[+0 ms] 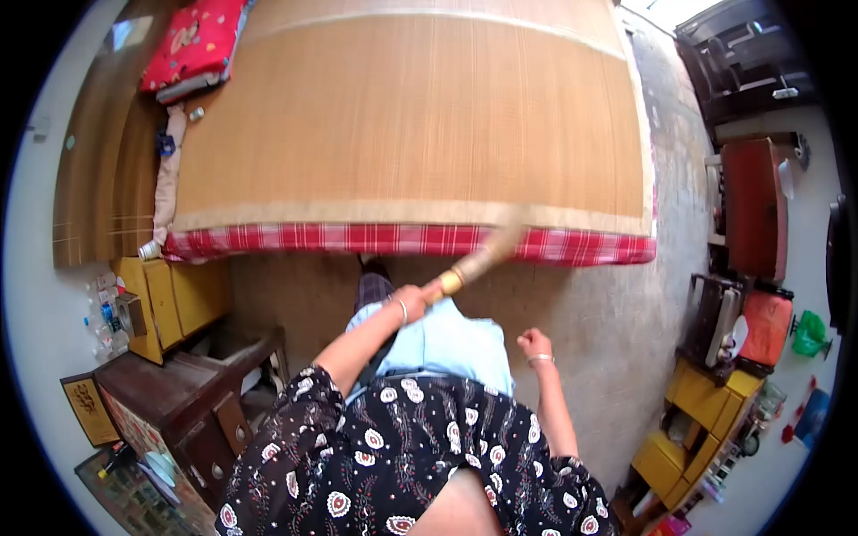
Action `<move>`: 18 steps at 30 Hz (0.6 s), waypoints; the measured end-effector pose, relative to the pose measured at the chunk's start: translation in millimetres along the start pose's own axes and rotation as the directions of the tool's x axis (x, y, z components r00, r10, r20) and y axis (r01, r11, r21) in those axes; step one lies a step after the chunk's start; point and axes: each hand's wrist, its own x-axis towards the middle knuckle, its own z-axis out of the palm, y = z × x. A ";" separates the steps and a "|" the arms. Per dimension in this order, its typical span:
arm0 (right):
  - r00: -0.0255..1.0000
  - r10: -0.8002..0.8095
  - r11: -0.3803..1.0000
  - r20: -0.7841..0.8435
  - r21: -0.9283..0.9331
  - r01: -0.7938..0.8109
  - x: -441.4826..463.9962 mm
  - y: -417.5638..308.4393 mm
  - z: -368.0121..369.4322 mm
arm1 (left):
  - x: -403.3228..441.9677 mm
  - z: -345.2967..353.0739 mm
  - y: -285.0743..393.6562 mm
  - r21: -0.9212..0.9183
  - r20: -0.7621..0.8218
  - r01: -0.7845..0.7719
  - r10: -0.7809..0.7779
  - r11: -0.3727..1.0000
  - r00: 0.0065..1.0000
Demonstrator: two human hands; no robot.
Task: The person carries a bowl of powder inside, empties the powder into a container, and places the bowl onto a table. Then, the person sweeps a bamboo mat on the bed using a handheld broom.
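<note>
My left hand [411,302] is closed around the handle of a hand brush [451,282], which has a yellow band. The brush's pale head is smeared by motion and reaches up to the near edge of the bed; whether it touches is not clear. A woven mat [411,116] covers the bed, with a red plaid cloth [375,238] showing along its near side. My right hand [534,342] hangs in the air to the right, its fingers curled in and nothing visible in them. Light blue cloth [447,347] lies across my front.
At the bed's far left is a folded red blanket [192,45]. Yellow cabinets [197,295] and a dark wooden cabinet [170,393] stand on the left. Along the right are a reddish-brown table [753,210], a dark chair [710,313] and another yellow cabinet [702,420].
</note>
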 end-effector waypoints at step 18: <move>0.988 -0.010 0.994 -0.153 0.109 0.027 23.6 -37.2 -36.3 | 64.7 -79.6 63.9 0.060 0.149 -0.032 0.022 0.998 0.989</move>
